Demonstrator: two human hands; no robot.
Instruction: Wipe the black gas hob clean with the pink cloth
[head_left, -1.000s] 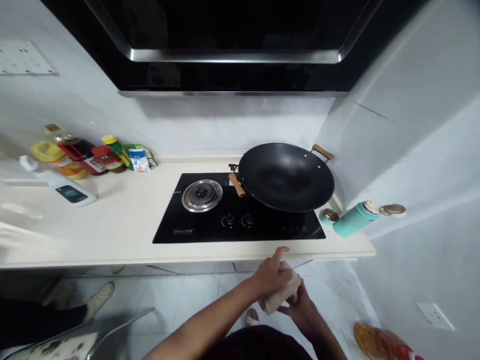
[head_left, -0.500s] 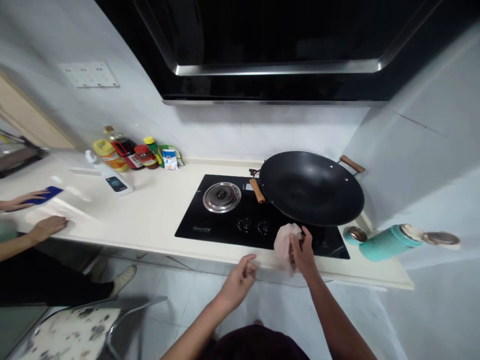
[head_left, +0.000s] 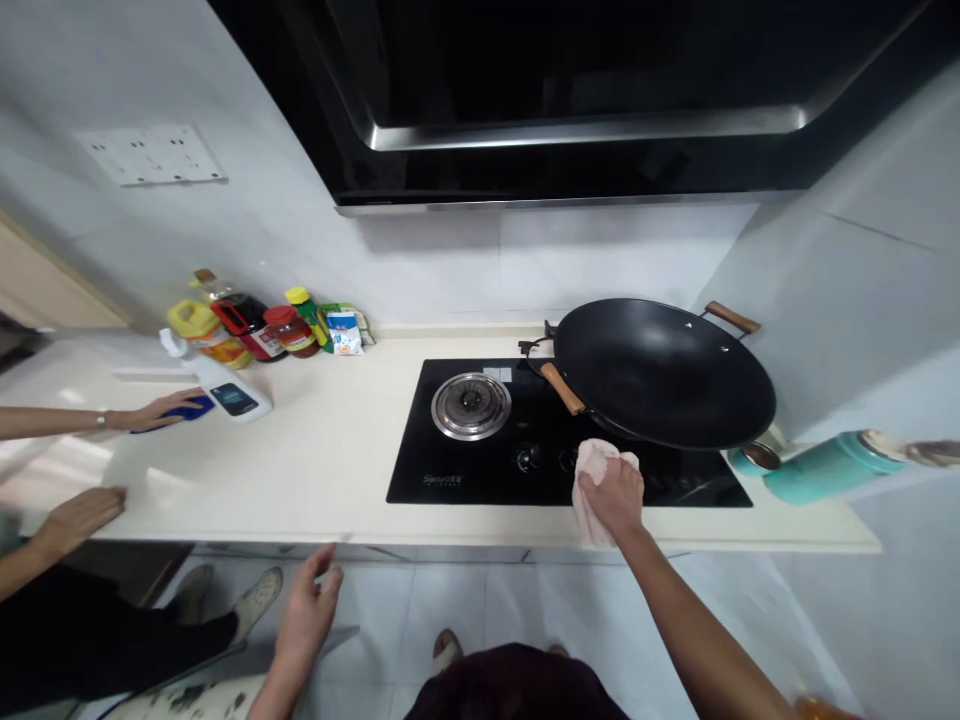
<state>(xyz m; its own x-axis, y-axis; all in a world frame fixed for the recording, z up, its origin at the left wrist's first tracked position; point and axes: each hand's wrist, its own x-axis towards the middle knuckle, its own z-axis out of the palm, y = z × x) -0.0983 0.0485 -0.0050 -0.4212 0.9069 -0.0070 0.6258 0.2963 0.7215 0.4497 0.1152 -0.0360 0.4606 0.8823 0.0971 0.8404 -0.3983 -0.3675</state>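
Your right hand (head_left: 613, 492) was closed around a crumpled pale cloth (head_left: 595, 468), fingers curled over it and pressing it onto the front edge of the black glass hob (head_left: 450, 475), just right of the two control knobs (head_left: 527, 458). The cloth bunched out above and below your knuckles, its lower fold hanging over the edge of the cream countertop (head_left: 315, 470). Your left hand (head_left: 307, 610) hung well below the counter's front edge, over the tiled floor, fingers loosely spread and holding nothing.

A large black wok (head_left: 664, 370) sat on the hob's right burner, its wooden handle (head_left: 562, 388) pointing toward the bare steel burner (head_left: 471, 405) on the left; the cloth lay just in front of the wok's near rim. To the right of the hob a teal flask (head_left: 829, 470) lay on its side, with a small round lid (head_left: 754, 457) between it and the wok.

At the far left of the counter, another person's hand (head_left: 161, 408) rested on a blue cloth (head_left: 187, 410) beside a toppled white spray bottle (head_left: 225, 385), and that person's other hand (head_left: 79, 510) gripped the counter's edge. Sauce bottles and jars (head_left: 247, 325) stood clustered against the wall behind.
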